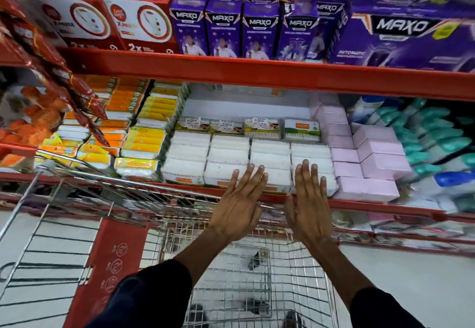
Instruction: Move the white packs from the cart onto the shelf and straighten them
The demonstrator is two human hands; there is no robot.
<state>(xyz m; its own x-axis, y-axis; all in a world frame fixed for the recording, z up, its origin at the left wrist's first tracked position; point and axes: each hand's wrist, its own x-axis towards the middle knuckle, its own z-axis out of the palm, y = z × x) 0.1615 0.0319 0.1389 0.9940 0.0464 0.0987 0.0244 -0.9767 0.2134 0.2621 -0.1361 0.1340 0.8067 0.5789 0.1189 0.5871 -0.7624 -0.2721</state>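
Below both wrists, the wire cart [231,289] shows a bare mesh floor. The left hand [237,207] and right hand [308,204] are flat, fingers spread, holding nothing. Their fingertips lie over the front white packs [270,160], 4 blocky rows on the red shelf [359,203]. Right of them sit pink boxes [377,160], blurred.

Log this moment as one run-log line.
phase: straightening | left hand: open, flat at front white packs | right hand: open, flat at packs | cart: no packs visible | shelf: four columns
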